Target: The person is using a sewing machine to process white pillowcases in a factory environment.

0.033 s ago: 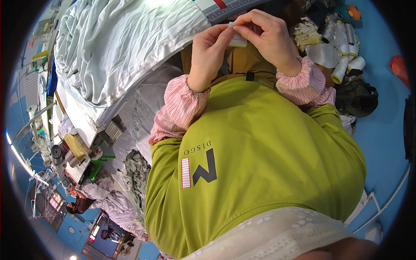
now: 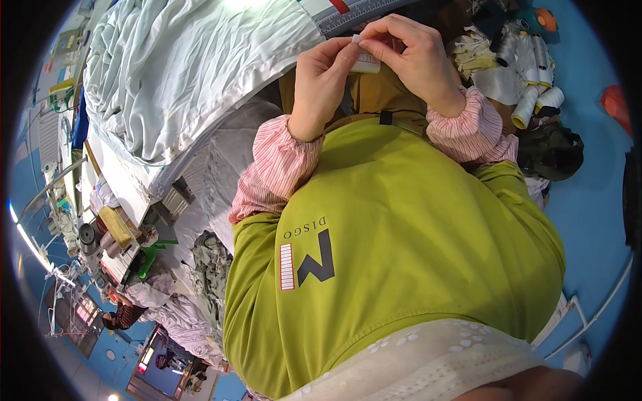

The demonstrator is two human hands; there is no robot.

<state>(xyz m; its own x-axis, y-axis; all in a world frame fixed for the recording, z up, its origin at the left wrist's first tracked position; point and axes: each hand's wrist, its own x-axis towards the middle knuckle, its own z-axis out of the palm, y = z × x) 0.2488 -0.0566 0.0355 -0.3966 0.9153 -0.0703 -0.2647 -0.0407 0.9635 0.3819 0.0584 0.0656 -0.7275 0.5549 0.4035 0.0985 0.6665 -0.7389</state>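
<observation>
Both hands meet at the top middle, above my lap, over a small white printed label (image 2: 366, 65). A white tip of it shows between the fingertips, and a wider printed part hangs below them. My left hand (image 2: 324, 80) pinches it between thumb and forefinger. From the other side, my right hand (image 2: 416, 60) also pinches it, with the forefinger bent over the thumb. Fingers hide part of the label. Left of my hands, a heap of crumpled white fabric (image 2: 187, 73) covers the table and hangs over its near edge.
A grey ruled strip (image 2: 358, 15) with a red mark lies beyond my hands. At right, several thread cones (image 2: 525, 107) and cloth scraps (image 2: 473, 52) sit near dark fabric (image 2: 552, 150). Another person (image 2: 124, 314) is at the far left, by work tables with machines.
The hanging printed part of the label has shifted very slightly. Both hands keep their place and pinch.
</observation>
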